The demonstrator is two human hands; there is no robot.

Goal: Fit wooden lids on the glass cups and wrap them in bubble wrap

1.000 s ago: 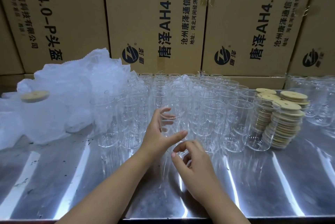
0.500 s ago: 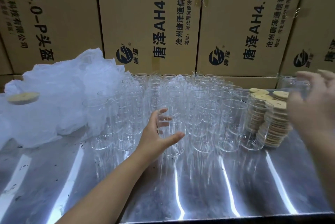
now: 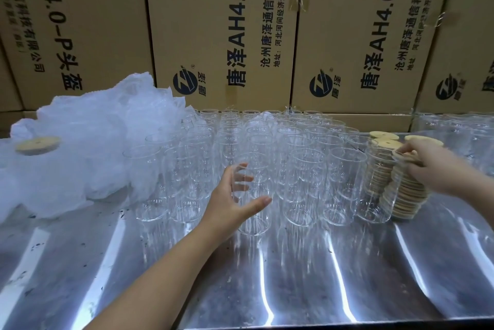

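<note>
Glass cup (image 3: 254,222), clear, round and straight-walled, stands upright on the table at the front edge of a packed block of matching cups (image 3: 307,169). The left hand (image 3: 232,196) is wrapped round it. The fingers are curled behind the glass and show through it, and the thumb lies across the near side.

Well to the right of that cup, the right hand (image 3: 430,166) reaches in from the edge of view. Its fingertips are at the top lid (image 3: 401,154) of the nearest lid stack (image 3: 403,196). The hand is blurred, so I cannot tell whether it pinches the lid or only touches it. The stacks are thin, pale wooden discs piled in leaning columns just beside the block's right edge, and some are seen through glass.

Left of the held cup, a crumpled heap of cloudy bubble wrap (image 3: 80,158) lies against the block. A single wooden lid (image 3: 37,144) with a small hole rests flat on it.

Under the cup is a shiny metal table (image 3: 294,276), streaked with bright reflections. Behind the cup and the block rises a wall of brown cardboard boxes (image 3: 222,35) with dark printed lettering. Far right of the cup, more clear glassware (image 3: 467,139) is crowded at the back corner.
</note>
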